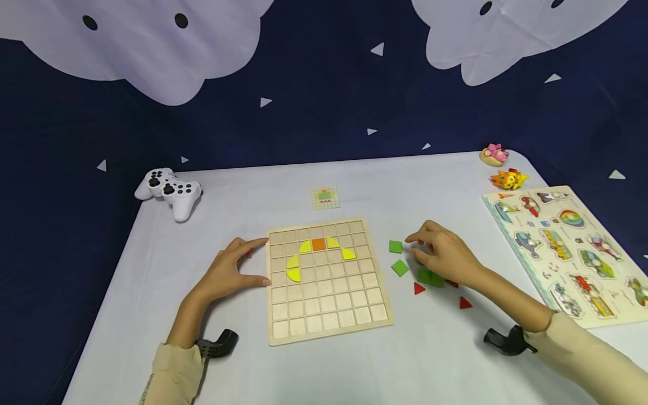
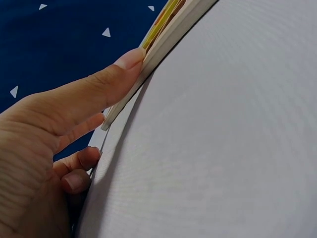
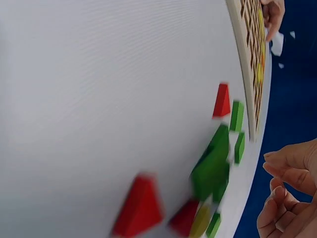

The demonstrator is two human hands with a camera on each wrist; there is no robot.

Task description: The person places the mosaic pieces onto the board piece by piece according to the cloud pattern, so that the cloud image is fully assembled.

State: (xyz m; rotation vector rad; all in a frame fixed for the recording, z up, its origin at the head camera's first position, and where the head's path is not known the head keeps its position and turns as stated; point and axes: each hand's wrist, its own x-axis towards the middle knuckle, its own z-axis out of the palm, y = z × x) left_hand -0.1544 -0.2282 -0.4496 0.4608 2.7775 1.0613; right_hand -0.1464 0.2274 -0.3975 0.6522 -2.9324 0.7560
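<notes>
The left hand (image 1: 230, 273) rests on the white table (image 1: 152, 315), its straight fingers (image 2: 116, 74) touching the left side of the square wooden grid board (image 1: 326, 306). On the board's far part sit yellow curved pieces (image 1: 293, 269) and one orange square piece (image 1: 318, 244). Right of the board, the right hand (image 1: 445, 256) hovers with loosely bent fingers (image 3: 292, 166) over small green blocks (image 1: 399, 267) and red triangles (image 1: 419, 288), holding nothing. Near the far left corner lies a white game controller (image 1: 169, 192).
</notes>
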